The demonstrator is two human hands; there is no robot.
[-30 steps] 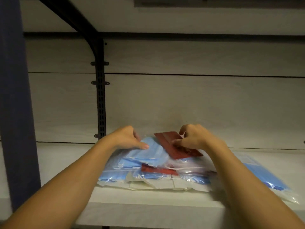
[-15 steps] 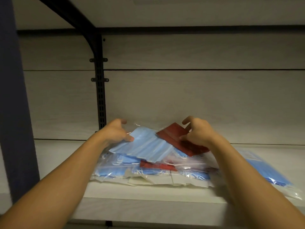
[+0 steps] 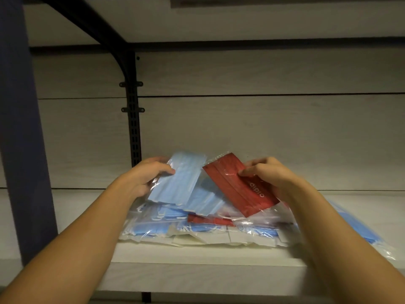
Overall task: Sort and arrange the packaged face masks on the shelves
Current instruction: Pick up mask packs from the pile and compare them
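Note:
A heap of packaged face masks [image 3: 203, 229] in clear bags, mostly blue with some red, lies on the white shelf [image 3: 197, 255]. My left hand [image 3: 144, 178] grips a blue mask pack [image 3: 177, 178] by its left edge and holds it tilted up above the heap. My right hand [image 3: 267, 174] pinches a red mask pack [image 3: 236, 185] by its right side, also raised and tilted. The two packs almost meet in the middle. A second red pack [image 3: 210, 220] shows lower in the heap.
More blue packs [image 3: 359, 229] lie on the shelf to the right, partly behind my right arm. A black bracket and slotted upright [image 3: 133, 119] run down the back wall at left. A dark blue post [image 3: 22, 128] stands at far left. Another shelf board sits overhead.
Both hands have lifted their packs off the heap. The blue pack has swung up steeper in my left hand, and the red pack has risen and tilted toward me.

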